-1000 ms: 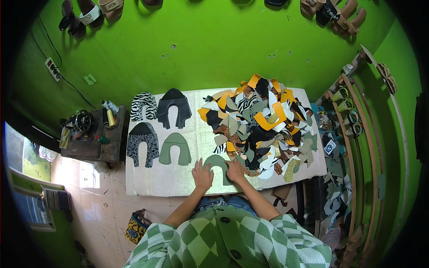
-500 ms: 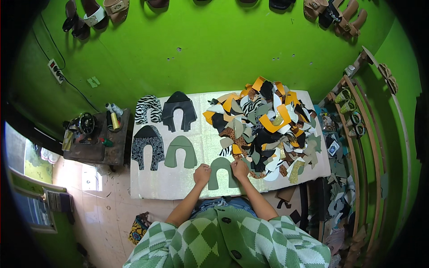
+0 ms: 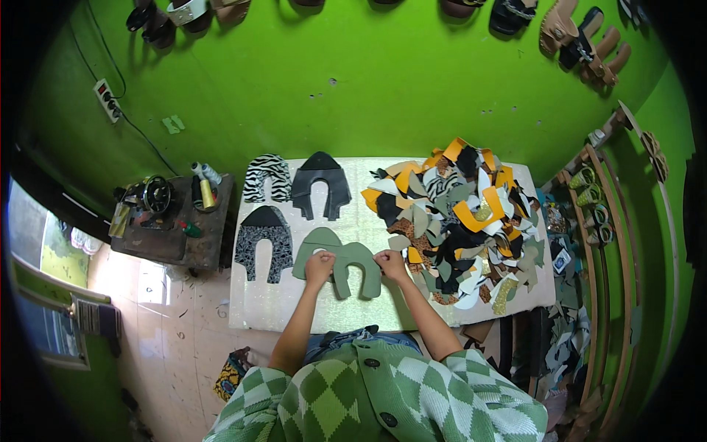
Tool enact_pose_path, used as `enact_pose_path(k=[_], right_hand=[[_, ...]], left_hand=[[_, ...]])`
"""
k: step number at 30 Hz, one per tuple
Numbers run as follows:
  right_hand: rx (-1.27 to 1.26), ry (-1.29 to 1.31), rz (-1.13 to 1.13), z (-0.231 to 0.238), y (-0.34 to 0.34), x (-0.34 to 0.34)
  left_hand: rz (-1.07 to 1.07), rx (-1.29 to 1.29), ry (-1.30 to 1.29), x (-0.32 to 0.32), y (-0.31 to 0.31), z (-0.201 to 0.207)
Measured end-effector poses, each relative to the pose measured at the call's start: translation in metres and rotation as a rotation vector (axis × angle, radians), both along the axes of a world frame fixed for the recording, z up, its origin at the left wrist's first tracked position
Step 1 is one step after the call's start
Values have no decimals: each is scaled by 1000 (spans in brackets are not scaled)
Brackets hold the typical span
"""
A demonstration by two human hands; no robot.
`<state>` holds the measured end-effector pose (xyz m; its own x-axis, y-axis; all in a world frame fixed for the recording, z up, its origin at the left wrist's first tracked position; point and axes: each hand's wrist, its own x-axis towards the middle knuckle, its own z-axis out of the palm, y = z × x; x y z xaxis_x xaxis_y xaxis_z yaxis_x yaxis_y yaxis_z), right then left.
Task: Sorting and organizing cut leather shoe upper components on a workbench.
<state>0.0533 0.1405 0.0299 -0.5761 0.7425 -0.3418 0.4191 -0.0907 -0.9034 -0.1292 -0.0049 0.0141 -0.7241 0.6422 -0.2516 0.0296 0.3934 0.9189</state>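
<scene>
Between my two hands is a sage-green U-shaped piece of shoe-upper material [image 3: 361, 253], its rounded end facing away from me. My left hand [image 3: 319, 268] pinches its left side, and my right hand [image 3: 390, 264] pinches its right edge. On its left it overlaps a matching green piece or stack [image 3: 317, 237] on the table. Beyond that lie a black U-shaped stack [image 3: 321, 179] and a zebra-striped one [image 3: 266, 177]. A black-and-grey patterned stack [image 3: 264, 247] with a black top sits to the left.
A heap of mixed cutouts [image 3: 456, 221] covers the right of the pale table [image 3: 258, 313]. At left, a sewing machine [image 3: 156, 194] and thread cones [image 3: 208, 193] share a small dark table. Sandals [image 3: 508, 16] line the green wall; a wooden rack [image 3: 600, 228] stands right.
Both hands have carried the green U-shaped piece left and away from me, from near the table's front edge to the green stack. The view has shifted slightly.
</scene>
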Motion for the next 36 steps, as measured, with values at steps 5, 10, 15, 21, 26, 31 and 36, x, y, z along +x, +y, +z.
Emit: enact_pose_path(k=[5, 10, 15, 21, 26, 31, 36], right_hand=[[-139, 83, 14, 6, -14, -69], [9, 76, -30, -9, -23, -109], [270, -17, -67, -23, -25, -116], [372, -31, -87, -21, -29, -118], [545, -61, -23, -1, -34, -121], [810, -78, 207, 13, -49, -112], [1007, -299, 475, -6, -75, -99]], left_hand=[[-26, -50, 172, -66, -17, 14], [-88, -160, 355, -102, -16, 13], [-100, -165, 454, -108, -5, 6], [-74, -240, 513, -103, -2, -1], [-56, -313, 597, -93, -6, 11], [-136, -275, 789, -65, -12, 30], [-298, -243, 899, -48, -27, 0]])
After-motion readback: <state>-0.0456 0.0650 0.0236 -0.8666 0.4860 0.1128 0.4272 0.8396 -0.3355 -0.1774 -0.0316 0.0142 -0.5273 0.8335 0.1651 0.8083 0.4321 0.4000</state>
